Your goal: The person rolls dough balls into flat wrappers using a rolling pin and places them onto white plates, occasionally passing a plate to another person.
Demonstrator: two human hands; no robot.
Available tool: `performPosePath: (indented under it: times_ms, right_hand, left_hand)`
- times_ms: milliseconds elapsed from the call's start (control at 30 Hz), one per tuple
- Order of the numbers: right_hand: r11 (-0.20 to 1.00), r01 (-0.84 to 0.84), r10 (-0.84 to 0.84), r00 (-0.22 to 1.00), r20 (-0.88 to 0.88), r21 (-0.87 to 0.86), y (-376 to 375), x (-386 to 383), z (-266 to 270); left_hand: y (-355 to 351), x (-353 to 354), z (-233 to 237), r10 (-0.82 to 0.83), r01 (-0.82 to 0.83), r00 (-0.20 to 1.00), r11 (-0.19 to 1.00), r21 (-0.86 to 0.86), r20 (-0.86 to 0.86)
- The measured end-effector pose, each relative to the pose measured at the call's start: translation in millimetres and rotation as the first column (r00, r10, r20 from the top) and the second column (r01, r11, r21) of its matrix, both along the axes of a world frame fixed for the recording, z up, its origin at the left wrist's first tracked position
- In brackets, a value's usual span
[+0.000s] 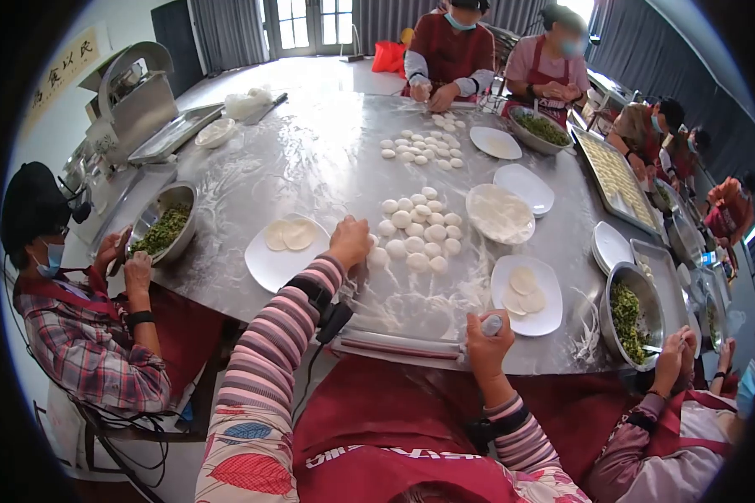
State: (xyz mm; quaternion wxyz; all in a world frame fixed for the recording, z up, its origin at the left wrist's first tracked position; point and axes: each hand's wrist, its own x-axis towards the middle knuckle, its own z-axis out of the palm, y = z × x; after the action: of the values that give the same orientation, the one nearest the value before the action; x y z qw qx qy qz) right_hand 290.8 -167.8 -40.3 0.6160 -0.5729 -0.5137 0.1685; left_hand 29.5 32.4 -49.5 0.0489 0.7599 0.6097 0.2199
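My left hand (350, 243) has its fingers curled at the left edge of a group of small flattened dough pieces (415, 226). What its fingertips pinch, if anything, is hidden. Near the table's front edge my right hand (488, 345) is closed around a rolling pin (493, 324), whose pale rounded end pokes out of the fist. Left of my left hand, a white plate (264, 267) holds two rolled wrappers (298, 235). Just beyond my right hand, another white plate (545, 320) bears several wrappers (523, 289). A bowl of flour (500, 214) stands behind it.
The floured metal table (310, 142) has more dough pieces (424, 149) farther back. Bowls of green filling stand at the left (166, 222) and right (627, 323). A tray of dumplings (617, 180) lies far right. Several people in aprons work around the table.
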Motion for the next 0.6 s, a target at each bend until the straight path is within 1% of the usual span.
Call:
performPosePath:
  times_ms: [67,100,167,200,233,267,300,333,367,400,433,467,533,567,600]
  right_hand:
    - [1.0,0.011,-0.011,1.0,-0.01,0.003,-3.7,0.8,-3.2]
    - [1.0,0.011,-0.011,1.0,-0.025,0.014,-4.4,-0.3,-4.9]
    - [1.0,0.012,-0.011,1.0,-0.023,0.023,-4.9,0.4,-8.2]
    - [0.999,0.011,-0.011,1.0,-0.013,0.031,-5.1,1.7,-9.3]
    - [0.999,0.014,-0.014,1.0,-0.018,0.028,-4.0,2.3,-8.5]
    - [1.0,0.023,-0.023,1.0,0.012,0.015,-1.5,2.1,-5.4]
    - [0.999,0.032,-0.032,0.998,0.046,-0.002,0.9,2.0,-0.8]
    - [0.998,0.058,-0.057,0.992,0.117,-0.007,5.6,0.3,9.7]
    - [0.996,0.087,-0.083,0.979,0.188,-0.014,13.3,-2.0,19.9]
    - [0.999,0.021,-0.017,0.994,0.106,-0.029,24.4,-1.0,21.0]
    - [0.991,0.024,-0.054,0.972,0.23,0.131,32.6,-4.7,35.4]
    - [0.993,0.04,-0.067,0.97,0.233,0.115,41.1,-8.3,38.3]
    - [0.996,0.006,-0.019,0.989,0.149,0.091,45.4,-8.5,36.8]
    - [0.997,0.021,-0.032,0.987,0.155,0.074,37.8,-3.6,29.2]
    - [0.999,0.028,-0.033,0.986,0.161,0.033,30.9,-0.5,18.3]
  left_hand:
    - [4.4,1.8,-4.4,0.015,-0.015,0.998,1.0,-0.005,0.068]
    - [1.6,0.6,1.1,0.012,-0.012,0.998,1.0,-0.007,0.062]
    - [-9.5,-2.2,24.5,-0.049,0.094,0.98,0.968,-0.232,0.191]
    - [-13.8,-0.3,27.3,-0.051,0.095,0.981,0.968,-0.233,0.187]
    - [-21.4,4.5,27.4,-0.056,0.129,0.935,0.973,-0.19,0.349]
    - [-30.3,10.1,26.1,-0.065,0.157,0.863,0.977,-0.144,0.501]
    - [-47.0,21.7,32.7,-0.082,0.277,0.817,0.924,-0.264,0.57]
    - [-65.8,36.6,33.6,-0.078,0.398,0.763,0.838,-0.372,0.641]
    - [-79.5,48.9,22.2,-0.15,0.473,0.761,0.794,-0.382,0.631]
    - [-90.5,60.3,12.9,-0.226,0.546,0.75,0.743,-0.388,0.621]
    - [-102.8,69.9,17.3,-0.238,0.565,0.754,0.711,-0.419,0.612]
    - [-107.1,74.9,22.1,-0.241,0.578,0.748,0.694,-0.429,0.618]
    - [-105.2,85.4,26.6,-0.349,0.484,0.855,0.805,-0.344,0.385]
    - [-102.6,84.8,22.0,-0.325,0.454,0.872,0.817,-0.355,0.366]
    - [-105.3,81.4,19.1,-0.331,0.464,0.867,0.808,-0.363,0.372]
